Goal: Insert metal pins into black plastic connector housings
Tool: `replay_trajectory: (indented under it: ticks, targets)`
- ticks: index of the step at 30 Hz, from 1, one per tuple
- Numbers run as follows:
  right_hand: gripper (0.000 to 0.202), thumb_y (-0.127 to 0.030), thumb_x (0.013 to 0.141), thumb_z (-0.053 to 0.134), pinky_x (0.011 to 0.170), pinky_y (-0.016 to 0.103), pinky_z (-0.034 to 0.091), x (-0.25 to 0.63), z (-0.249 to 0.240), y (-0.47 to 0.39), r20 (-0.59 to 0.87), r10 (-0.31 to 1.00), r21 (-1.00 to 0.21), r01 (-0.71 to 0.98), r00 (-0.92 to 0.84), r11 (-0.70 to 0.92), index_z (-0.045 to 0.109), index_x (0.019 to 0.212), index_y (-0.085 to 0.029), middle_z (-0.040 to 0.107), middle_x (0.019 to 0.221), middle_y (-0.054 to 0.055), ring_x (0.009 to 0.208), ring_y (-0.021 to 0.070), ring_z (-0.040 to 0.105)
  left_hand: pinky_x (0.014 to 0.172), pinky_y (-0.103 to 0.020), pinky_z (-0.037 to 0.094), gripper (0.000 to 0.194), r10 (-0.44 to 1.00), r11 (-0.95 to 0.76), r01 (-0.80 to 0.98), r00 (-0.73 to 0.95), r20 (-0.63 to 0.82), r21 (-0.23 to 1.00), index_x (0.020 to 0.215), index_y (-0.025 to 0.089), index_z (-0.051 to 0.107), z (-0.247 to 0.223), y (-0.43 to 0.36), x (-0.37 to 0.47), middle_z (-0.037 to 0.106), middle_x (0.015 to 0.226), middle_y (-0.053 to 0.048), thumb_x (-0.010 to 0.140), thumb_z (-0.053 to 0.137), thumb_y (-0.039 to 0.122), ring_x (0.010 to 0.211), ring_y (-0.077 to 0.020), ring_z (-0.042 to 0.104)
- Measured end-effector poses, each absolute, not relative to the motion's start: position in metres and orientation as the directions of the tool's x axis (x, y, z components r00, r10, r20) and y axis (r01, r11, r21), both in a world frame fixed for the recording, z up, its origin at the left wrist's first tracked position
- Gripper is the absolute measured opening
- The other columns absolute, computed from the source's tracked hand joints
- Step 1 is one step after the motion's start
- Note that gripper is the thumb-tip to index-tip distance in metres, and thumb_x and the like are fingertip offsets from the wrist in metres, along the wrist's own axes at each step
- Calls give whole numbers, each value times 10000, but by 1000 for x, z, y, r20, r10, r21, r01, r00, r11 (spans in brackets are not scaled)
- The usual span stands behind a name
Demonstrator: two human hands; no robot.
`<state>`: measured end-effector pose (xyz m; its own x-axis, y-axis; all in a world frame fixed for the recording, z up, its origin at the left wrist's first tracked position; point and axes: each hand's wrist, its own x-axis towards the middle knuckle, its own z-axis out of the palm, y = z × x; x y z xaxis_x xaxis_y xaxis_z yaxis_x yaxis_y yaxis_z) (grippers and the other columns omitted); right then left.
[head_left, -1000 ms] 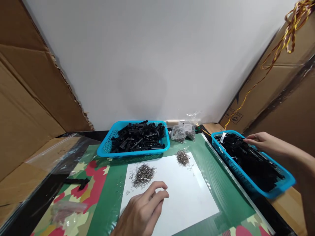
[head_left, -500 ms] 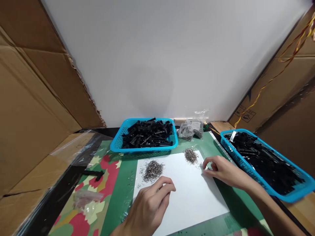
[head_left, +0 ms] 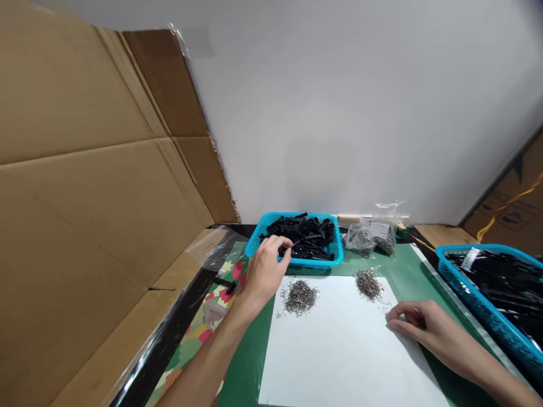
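Observation:
My left hand [head_left: 267, 267] is over the front left edge of a blue basket [head_left: 311, 263] heaped with black plastic parts [head_left: 311, 234]. Its thumb and forefinger are pinched; what is between them is too small to make out. My right hand [head_left: 418, 325] rests at the right edge of a white sheet [head_left: 339, 350], thumb and forefinger nearly together, contents unclear. A pile of small metal pieces [head_left: 301, 297] lies on the sheet's upper left, and another pile [head_left: 367, 284] at its upper right, close to my right hand.
Clear bags of metal pieces [head_left: 360, 237] lie right of the basket. A second blue basket [head_left: 470, 294] of black parts stands at the right. One black part [head_left: 224, 284] lies on the patterned mat at left. Cardboard [head_left: 106, 215] walls the left side.
My left hand has moved from above the sheet, forward to the basket. My right hand has stayed by the sheet's right edge. The view has turned left, shifting the scene rightward.

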<state>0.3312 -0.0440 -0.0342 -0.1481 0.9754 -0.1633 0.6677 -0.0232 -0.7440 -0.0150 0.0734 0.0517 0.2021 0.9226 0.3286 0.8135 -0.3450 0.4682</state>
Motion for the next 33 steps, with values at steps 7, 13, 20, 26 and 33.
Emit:
replay_trajectory:
  ticks: [7, 13, 20, 26, 33]
  targets:
    - [312, -467, 903, 636, 604, 299, 253, 329, -37, -43, -182, 975, -724, 688, -126, -46, 778, 915, -189, 374, 646, -29, 630, 173, 402, 575, -288, 338, 202, 940, -337, 828, 323, 111, 448, 803, 218, 747, 59, 118, -28, 671, 719, 8, 884, 749, 403, 664, -183, 594]
    - [306, -457, 911, 633, 605, 295, 254, 325, -27, -42, -146, 984, -767, 640, -101, -48, 783, 907, -190, 388, 650, -26, 634, 168, 394, 577, -270, 332, 143, 903, -390, 816, 429, 6, 427, 825, 237, 799, 62, 143, -29, 641, 672, 23, 756, 810, 362, 637, -170, 572]
    - [365, -499, 901, 663, 575, 295, 199, 334, -19, -37, -126, 989, -830, 555, -77, -63, 804, 857, -164, 314, 593, -52, 589, 139, 288, 580, -263, 364, 183, 859, -460, 748, 512, 27, 479, 740, 226, 764, 74, 157, -26, 660, 749, -7, 667, 845, 373, 694, -184, 584]
    - [283, -435, 812, 716, 561, 290, 177, 326, -26, -41, -121, 991, -760, 638, 48, -124, 785, 827, -161, 308, 550, -63, 559, 134, 278, 622, -272, 484, 273, 871, -451, 653, 472, 139, 608, 881, 191, 623, 82, 146, -39, 708, 834, -42, 909, 632, 463, 702, -182, 652]
    - [326, -466, 882, 637, 568, 296, 216, 318, -31, -53, -136, 989, -695, 705, 64, -141, 789, 841, -181, 391, 586, -29, 571, 160, 378, 637, -273, 459, 267, 885, -447, 664, 428, 185, 599, 945, 178, 663, 62, 139, -49, 700, 852, -36, 901, 666, 441, 688, -161, 593]
